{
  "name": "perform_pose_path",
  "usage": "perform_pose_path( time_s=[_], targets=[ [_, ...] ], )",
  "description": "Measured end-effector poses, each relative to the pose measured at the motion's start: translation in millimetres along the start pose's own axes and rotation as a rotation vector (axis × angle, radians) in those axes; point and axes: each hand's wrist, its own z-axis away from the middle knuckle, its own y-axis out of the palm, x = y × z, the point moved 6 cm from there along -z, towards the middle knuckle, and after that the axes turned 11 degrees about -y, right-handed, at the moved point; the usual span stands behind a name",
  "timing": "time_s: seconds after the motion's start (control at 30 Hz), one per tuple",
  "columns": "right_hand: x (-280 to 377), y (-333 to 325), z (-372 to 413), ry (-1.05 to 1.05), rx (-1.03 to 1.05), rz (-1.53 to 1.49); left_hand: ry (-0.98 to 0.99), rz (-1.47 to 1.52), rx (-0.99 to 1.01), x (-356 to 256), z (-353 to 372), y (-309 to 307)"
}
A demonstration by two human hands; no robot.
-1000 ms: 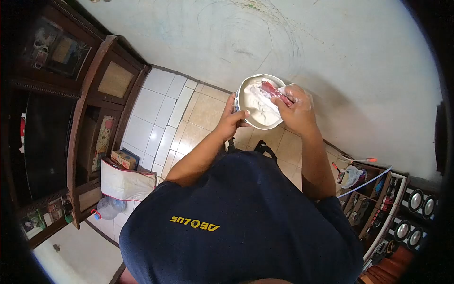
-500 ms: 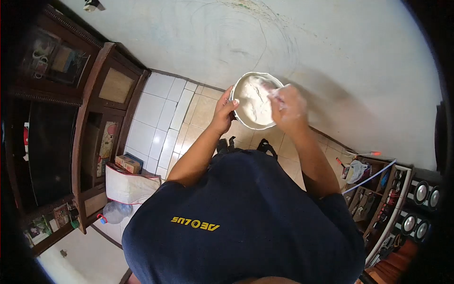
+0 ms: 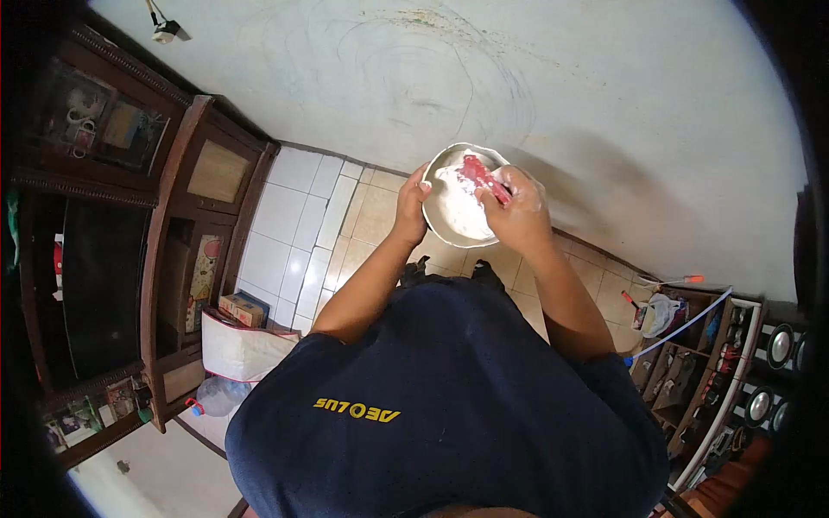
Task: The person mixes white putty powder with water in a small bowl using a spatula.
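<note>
A white bowl [image 3: 429, 216] with an uneven, smeared rim is held up near the wall. Thick white paste [image 3: 466, 217] lies inside it. My left hand [image 3: 413, 205] grips the bowl's left side, thumb over the rim and fingers around the outside. Over the bowl's right side, my right hand [image 3: 521, 207] is closed around a red tool [image 3: 482, 177] smeared with white paste. The tool's far end reaches over the paste; its exact kind is hard to make out. White smears mark the fingers of my right hand.
A pale, scuffed wall [image 3: 345, 78] rises just beyond the bowl. Dark wooden cabinets [image 3: 177, 224] stand at left, with a clear plastic bottle [image 3: 220, 395] and a cardboard box [image 3: 243, 309] near them. At right are a shelf rack [image 3: 678, 371] and speakers [image 3: 760, 406].
The red tool now shows clearly over the paste; before, it was mostly hidden and blurred with my right hand. My left hand still holds the bowl, which sits slightly lower in view.
</note>
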Motion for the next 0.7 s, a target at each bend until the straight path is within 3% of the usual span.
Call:
perform_pose_path(
  time_s=[0.07, 0.17, 0.27, 0.33, 0.43, 0.6, 0.7],
  targets=[
    [-5, -17, -2, -0.087, -0.075, 0.094, 0.014, 0.0, -0.017, 3, -6, 5],
    [-16, -49, -4, 0.071, -0.049, 0.083, 0.009, 0.019, -0.014, 8, -11, 22],
    [-20, -66, -6, -0.024, -0.083, 0.12, 0.021, 0.017, -0.013, 11, -19, 46],
    [-25, -58, 1, -0.16, -0.012, 0.173, 0.038, -0.008, -0.033, 16, -27, 59],
    [-33, -57, 12, -0.18, 0.131, 0.205, 0.02, -0.155, -0.057, 31, -41, 73],
    [-73, -112, -3, 0.138, -0.002, -0.002, -0.004, 0.078, -0.058, 45, -55, 108],
    [-108, -99, 3, 0.139, 0.08, -0.006, 0.054, 0.071, -0.042, 47, -63, 126]
  ],
)
